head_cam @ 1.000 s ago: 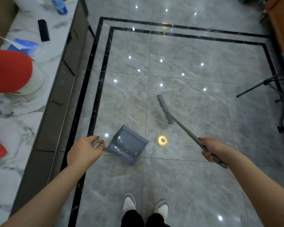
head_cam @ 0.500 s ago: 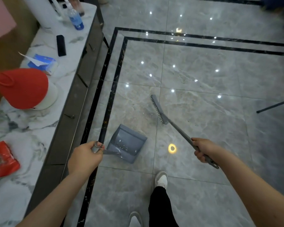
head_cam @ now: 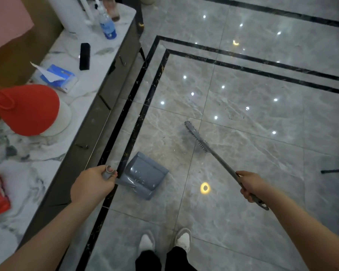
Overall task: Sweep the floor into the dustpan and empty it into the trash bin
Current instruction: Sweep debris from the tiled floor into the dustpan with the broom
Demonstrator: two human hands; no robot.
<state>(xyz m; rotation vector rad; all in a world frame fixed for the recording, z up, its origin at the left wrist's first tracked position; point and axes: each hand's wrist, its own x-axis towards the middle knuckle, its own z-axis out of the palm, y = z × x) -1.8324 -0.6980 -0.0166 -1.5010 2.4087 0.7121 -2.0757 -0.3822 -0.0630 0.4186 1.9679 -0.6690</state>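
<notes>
Grey dustpan, grey marbled floor

Both arms outstretched, left hand and right hand each curled in a grip.

The grey plastic dustpan sits on the grey marble floor; the grey long-handled broom lies at its two o'clock.

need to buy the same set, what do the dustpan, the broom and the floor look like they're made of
Dustpan: likely moulded plastic, grey-blue, semi-gloss; one-piece ribbed shape with soft highlights.
Broom: grey head with stiff separate teeth, probably plastic or rubber; the thin grey handle could be plastic or coated metal, hard to tell.
Floor: polished grey marble-look tile, stone or porcelain; veining, grout lines and sharp light reflections, with black border strips.
</notes>
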